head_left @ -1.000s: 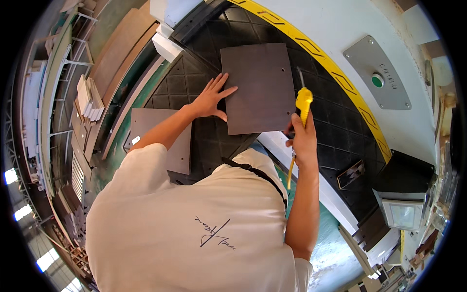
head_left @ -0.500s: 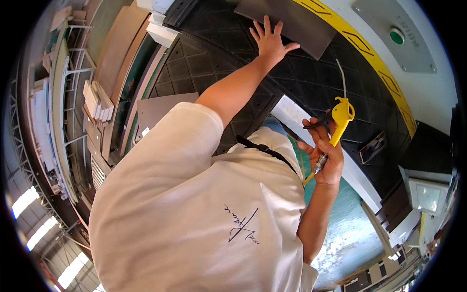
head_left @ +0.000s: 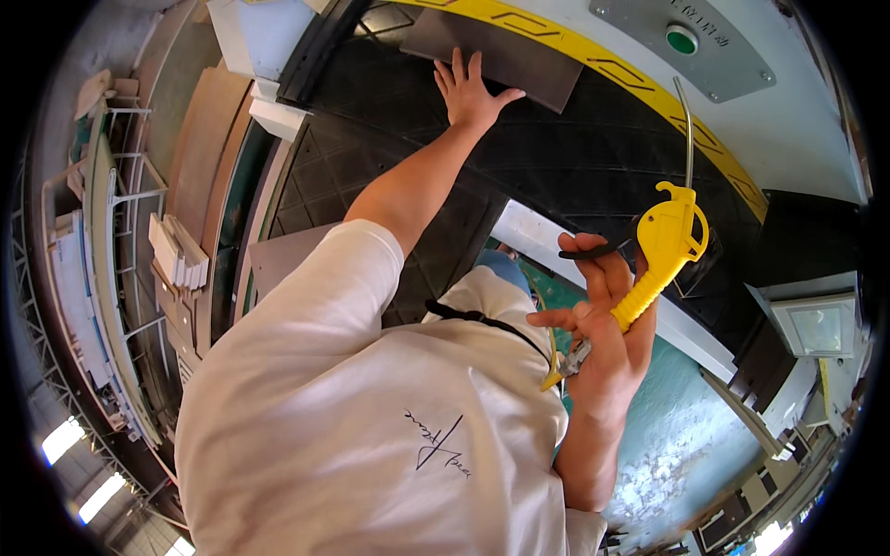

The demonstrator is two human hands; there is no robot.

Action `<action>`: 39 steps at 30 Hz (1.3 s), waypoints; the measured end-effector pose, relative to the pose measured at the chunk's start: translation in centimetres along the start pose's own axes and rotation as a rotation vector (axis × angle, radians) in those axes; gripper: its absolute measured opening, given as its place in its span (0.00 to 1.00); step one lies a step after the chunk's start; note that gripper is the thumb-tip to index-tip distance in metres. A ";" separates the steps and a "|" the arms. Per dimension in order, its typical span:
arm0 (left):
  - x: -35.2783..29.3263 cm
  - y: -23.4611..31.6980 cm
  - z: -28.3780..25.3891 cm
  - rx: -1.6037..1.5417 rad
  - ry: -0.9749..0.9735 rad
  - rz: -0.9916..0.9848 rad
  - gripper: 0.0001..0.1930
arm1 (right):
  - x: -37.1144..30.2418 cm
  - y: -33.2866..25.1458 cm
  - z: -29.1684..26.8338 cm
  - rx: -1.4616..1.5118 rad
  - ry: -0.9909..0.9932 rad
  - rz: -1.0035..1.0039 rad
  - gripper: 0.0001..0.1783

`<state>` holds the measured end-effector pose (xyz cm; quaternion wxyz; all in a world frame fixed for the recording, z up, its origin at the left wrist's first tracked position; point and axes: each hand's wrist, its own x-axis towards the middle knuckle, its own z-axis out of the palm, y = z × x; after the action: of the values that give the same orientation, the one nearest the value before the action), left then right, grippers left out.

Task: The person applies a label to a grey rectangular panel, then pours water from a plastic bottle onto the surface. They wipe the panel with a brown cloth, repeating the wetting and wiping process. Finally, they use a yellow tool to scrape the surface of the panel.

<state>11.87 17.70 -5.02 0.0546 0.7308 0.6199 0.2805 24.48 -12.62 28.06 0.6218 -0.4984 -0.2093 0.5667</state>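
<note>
My left hand (head_left: 473, 100) reaches out with its fingers spread, the fingertips on the near edge of a flat grey-brown panel (head_left: 510, 57). The panel lies on a black padded table surface (head_left: 389, 148), beneath a yellow-striped machine edge. In my right hand (head_left: 612, 343) is a yellow air blow gun (head_left: 666, 236), its handle against the palm and its thin metal nozzle pointing up and away. A metal coupling and yellow hose come out below the handle. A black strip (head_left: 593, 251) shows by the fingers; I cannot tell what it belongs to.
A yellow band with black marks (head_left: 612, 69) runs along the machine, below a metal plate with a green button (head_left: 681, 39). Another grey-brown panel (head_left: 287, 255) lies left of my arm. Boards stand on a rack (head_left: 130, 213) at far left. A white-framed screen (head_left: 816, 326) is at right.
My right hand has come up closer with the blow gun, which looks larger now. The view has shifted, and my left hand remains at the panel's edge.
</note>
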 end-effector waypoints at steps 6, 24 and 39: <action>0.3 -0.1 -0.5 0.022 -0.007 -0.009 0.60 | 1.0 -1.3 2.4 0.004 -0.004 -0.028 0.36; -0.4 0.5 0.0 0.039 0.029 -0.032 0.63 | -16.8 5.1 -17.4 -0.353 0.268 0.475 0.20; -14.6 5.5 -3.1 0.133 -0.072 0.212 0.30 | -36.4 6.5 -20.6 -0.363 0.539 0.251 0.16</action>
<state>14.07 1.98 -5.04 -0.0018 0.8037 0.5542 0.2166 28.46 -54.69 25.05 0.4815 -0.7544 -0.0717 0.4403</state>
